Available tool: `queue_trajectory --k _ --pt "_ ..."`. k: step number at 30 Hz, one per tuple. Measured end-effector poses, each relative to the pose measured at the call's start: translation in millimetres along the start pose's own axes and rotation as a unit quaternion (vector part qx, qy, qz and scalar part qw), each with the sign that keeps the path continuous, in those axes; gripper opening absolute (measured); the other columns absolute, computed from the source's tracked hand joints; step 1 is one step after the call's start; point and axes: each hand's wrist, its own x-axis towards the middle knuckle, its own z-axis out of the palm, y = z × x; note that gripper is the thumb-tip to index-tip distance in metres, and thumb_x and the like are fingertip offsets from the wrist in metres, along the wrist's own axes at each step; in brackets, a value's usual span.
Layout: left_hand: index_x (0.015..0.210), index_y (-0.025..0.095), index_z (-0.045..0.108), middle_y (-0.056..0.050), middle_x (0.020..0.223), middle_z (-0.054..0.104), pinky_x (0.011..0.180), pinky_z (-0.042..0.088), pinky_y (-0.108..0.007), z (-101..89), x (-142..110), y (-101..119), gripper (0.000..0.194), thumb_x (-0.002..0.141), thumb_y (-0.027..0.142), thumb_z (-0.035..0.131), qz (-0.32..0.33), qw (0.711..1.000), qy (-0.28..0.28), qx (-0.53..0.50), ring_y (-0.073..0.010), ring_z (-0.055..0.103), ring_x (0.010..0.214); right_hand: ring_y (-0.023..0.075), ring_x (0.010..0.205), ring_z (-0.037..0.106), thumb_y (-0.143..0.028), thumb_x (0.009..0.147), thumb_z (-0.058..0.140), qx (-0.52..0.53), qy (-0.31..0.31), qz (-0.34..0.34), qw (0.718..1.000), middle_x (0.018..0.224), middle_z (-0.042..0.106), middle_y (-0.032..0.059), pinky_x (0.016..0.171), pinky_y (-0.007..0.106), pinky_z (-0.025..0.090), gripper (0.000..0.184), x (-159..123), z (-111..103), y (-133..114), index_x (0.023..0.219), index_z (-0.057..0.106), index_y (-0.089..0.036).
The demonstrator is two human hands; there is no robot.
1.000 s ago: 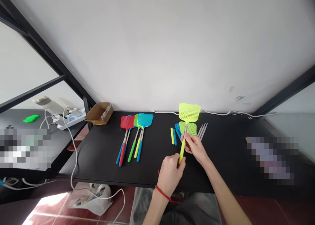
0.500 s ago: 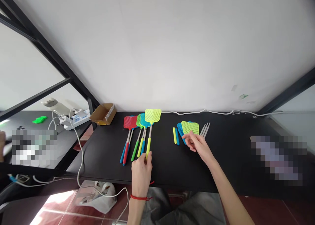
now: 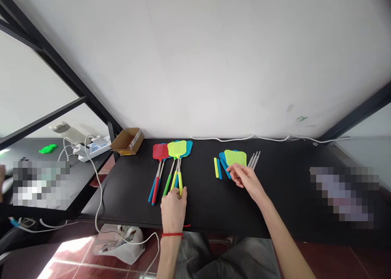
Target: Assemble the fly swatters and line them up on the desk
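My left hand (image 3: pixel 173 209) is closed around the lower end of a yellow fly swatter (image 3: pixel 177 149), whose mesh head lies over neighbouring swatters. Beside it on the left are a red fly swatter (image 3: pixel 159 152), a green-handled one and several blue ones, heads toward the wall. My right hand (image 3: pixel 247 182) is loosely bent with fingers apart, over the near edge of a loose yellow mesh head (image 3: pixel 236 158). Blue mesh heads (image 3: pixel 222 157) lie partly beneath that one. Loose yellow (image 3: pixel 216 168) and blue handle grips (image 3: pixel 219 170) lie left of them; metal rods (image 3: pixel 254 159) lie right.
An open cardboard box (image 3: pixel 127 142) stands at the table's back left, near a white power strip (image 3: pixel 99 148). A white cable (image 3: pixel 214 139) runs along the wall. Dark frame posts rise at both sides. A plastic bag (image 3: pixel 122 246) sits on the floor.
My left hand has moved slightly left with the yellow fly swatter, and its head now overlaps the green and blue ones. My right hand has stayed nearly still.
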Motion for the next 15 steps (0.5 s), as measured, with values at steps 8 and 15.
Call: queue_trajectory --k 8,15 --pt "0.078 0.023 0.050 0.000 0.055 0.059 0.057 0.027 -0.029 4.1 5 -5 0.022 0.091 0.040 0.056 -0.003 1.000 -0.002 0.020 -0.0245 0.061 0.067 0.0092 0.052 0.037 -0.054 0.093 0.060 0.005 0.087 -0.030 0.996 0.067 0.049 0.0002 0.042 0.023 0.025 0.038 1 -14 -2 0.089 0.071 -0.017" --pt "0.086 0.023 0.047 0.001 0.059 0.060 0.057 0.027 -0.029 7.3 4 -4 0.017 0.093 0.037 0.055 -0.008 1.000 0.020 0.018 -0.0253 0.062 0.068 0.0117 0.048 0.042 -0.053 0.091 0.058 -0.089 0.306 -0.081 0.945 0.059 0.049 -0.0018 0.046 0.025 0.031 0.038 5 -40 8 0.083 0.068 -0.018"
